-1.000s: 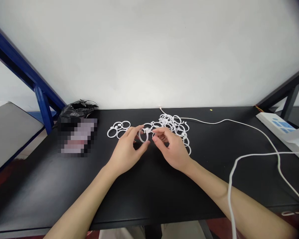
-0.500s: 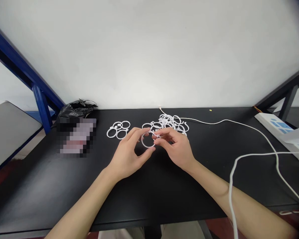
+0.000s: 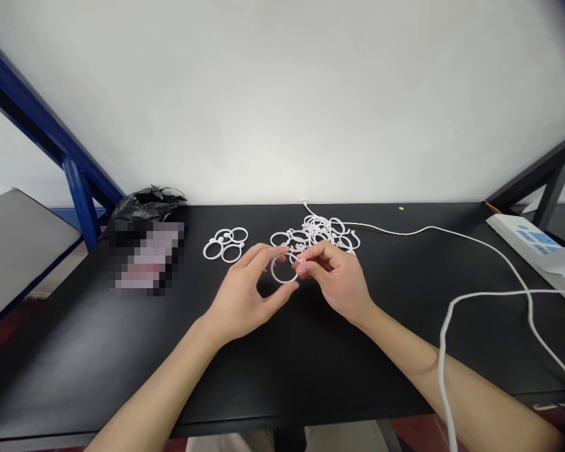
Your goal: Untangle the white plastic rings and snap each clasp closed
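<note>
Holding one ring (image 3: 283, 271) in both grips. Clamping its left arc with the left hand (image 3: 242, 295), thumb under, forefinger over. Clamping its right arc with the right hand (image 3: 343, 284), fingertips bunching at a small knob or clasp; too small for telling which. Grasping nothing else with either hand.

Comparing with a second ago: finding the ring drawn away from the pile (image 3: 321, 231) toward the body, and turned flatter to the camera, now showing as a nearly full circle instead of a narrow oval. Finding both hands shifted slightly nearer and lower with it. Judging from this: ring now clear of the tangle, being handled alone.

Noting its look: thin, white, probably plastic, a plain hoop with that one lump on the right side. Hovering just above the counter (image 3: 311, 370), between the two hands, near the pile's front edge but not touching it.

Logging the surroundings: pile of like rings, loosely tangled, just beyond the right hand. Spotting a smaller cluster (image 3: 226, 243) of rings lying flat, apart, beyond the left hand. Tracing a white cable (image 3: 452, 233) from behind the pile toward the right edge. Spotting a power strip (image 3: 534, 242) at far right, and a crumpled black bag (image 3: 144, 204) at back left by the wall.
</note>
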The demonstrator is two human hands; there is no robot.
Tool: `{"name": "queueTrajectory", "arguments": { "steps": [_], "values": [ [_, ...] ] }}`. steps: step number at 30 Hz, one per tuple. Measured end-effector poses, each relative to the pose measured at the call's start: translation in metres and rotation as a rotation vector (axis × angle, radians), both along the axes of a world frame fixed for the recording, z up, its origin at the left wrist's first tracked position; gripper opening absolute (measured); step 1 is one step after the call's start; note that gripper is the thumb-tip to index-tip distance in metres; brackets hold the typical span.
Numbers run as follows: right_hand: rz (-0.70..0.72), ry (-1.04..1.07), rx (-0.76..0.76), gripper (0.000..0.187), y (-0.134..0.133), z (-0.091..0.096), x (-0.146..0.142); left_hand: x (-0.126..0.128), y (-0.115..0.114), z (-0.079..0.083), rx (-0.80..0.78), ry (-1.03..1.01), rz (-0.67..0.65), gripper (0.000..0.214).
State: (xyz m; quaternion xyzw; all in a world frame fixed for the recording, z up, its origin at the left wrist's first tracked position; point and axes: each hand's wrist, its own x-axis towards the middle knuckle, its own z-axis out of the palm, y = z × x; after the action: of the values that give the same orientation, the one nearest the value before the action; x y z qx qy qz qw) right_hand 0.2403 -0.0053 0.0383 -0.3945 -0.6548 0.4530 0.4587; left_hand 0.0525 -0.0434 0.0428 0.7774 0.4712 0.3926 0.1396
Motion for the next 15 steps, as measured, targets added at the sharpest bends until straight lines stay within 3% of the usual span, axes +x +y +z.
{"name": "queueTrajectory", "arguments": {
  "steps": [8,15],
  "values": [
    [-0.033,-0.085,0.048,0.013,-0.0016,0.0039,0.0000,-0.0005,-0.0005,-0.0024,-0.027,0.010,-0.008,0.039],
    [-0.016,-0.026,0.022,0.015,-0.0025,0.0043,-0.0024,-0.0001,-0.0007,-0.0026,-0.028,0.030,0.009,0.036]
  ]
}}
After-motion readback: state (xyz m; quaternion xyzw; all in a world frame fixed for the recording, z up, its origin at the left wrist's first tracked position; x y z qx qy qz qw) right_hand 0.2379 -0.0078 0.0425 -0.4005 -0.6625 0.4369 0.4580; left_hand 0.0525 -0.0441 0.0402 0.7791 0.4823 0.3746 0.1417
